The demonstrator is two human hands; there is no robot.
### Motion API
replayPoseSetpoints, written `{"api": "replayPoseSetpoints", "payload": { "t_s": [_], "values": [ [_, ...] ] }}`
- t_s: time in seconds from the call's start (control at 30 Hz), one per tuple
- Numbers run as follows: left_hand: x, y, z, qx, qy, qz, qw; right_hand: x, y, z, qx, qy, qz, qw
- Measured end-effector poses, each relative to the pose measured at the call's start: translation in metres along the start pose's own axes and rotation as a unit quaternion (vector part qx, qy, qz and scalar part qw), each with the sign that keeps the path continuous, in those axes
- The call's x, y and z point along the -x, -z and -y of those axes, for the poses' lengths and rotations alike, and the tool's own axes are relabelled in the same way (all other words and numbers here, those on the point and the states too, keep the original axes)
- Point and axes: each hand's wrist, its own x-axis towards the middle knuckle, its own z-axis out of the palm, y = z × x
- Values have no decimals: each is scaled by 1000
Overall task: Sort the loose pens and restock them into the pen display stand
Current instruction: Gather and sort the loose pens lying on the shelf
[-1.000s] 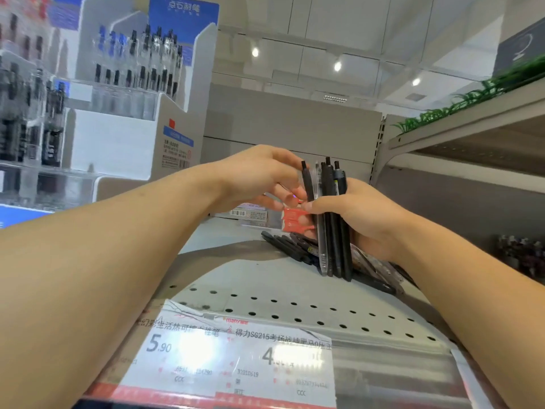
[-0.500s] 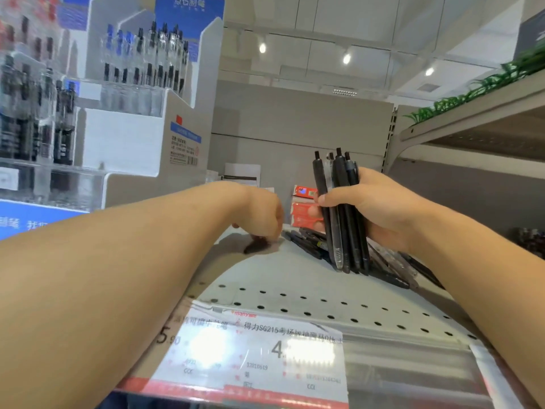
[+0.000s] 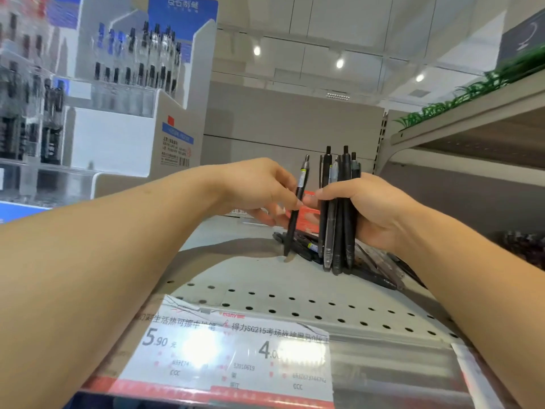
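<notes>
**One pen held up beside a fistful on the shelf**

A single black pen [image 3: 297, 208] is pinched near its middle by the left hand [image 3: 259, 188], thumb and fingertips pressed together on the barrel. It is held nearly upright, tilted a little, clicker end up and tip down, close above the shelf [image 3: 236, 273]. Whether the tip is touching the surface cannot be told.

Just beside it, a bundle of pens [image 3: 339, 214] is gripped upright in the right hand [image 3: 371, 211], fingers curled tight round the dark barrels. The lower ends of the bundle are seen at or just over the shelf, and the clicker ends stand clear above the fist. The single pen and the bundle are close but apart.

Behind and under both hands, more loose pens [image 3: 380, 267] are lying flat in a heap on the shelf. A small red packet [image 3: 309, 214] is partly seen between the hands, further back.

At the shelf's front edge, price labels [image 3: 224, 352] are set behind a clear strip. Up to the left, the white pen display stand [image 3: 124, 137] is seen, its clear compartments holding rows of upright pens, blurred. Green plastic grass [image 3: 472, 90] is laid along an upper shelf on the right.
</notes>
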Motion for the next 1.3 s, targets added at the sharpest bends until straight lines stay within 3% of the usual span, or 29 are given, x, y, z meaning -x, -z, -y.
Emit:
{"api": "replayPoseSetpoints", "payload": {
  "t_s": [0.17, 0.3, 0.53, 0.67, 0.8, 0.97, 1.1, 1.2, 1.3],
  "values": [
    [2, -16, -12, -46, -34, 1, 998, -2, 1, -1, 49, 9, 2, 999],
    [5, -13, -17, -145, -54, -36, 987, -3, 0, -3, 73, 18, 20, 997],
    [4, -19, -23, -299, -49, -32, 952, -8, 4, -10, 104, 7, 4, 995],
    [15, -16, -30, -290, -36, -32, 956, -5, -1, -8, 100, 9, -24, 995],
    [19, -13, -32, -244, -30, -89, 965, 9, -20, 0, 57, 22, -23, 998],
    [5, -31, -47, -149, -38, -150, 977, 25, 17, 34, 70, 124, -85, 986],
    [-23, -77, -73, -190, -55, -68, 978, 51, 117, 58, 82, 149, -145, 975],
    [-43, -129, -101, -237, -91, -9, 967, 65, 185, 46, 202, 58, -166, 964],
    [-64, -179, -132, -316, -123, 59, 939, 81, 237, 24, 422, -20, -177, 889]
  ]
}}
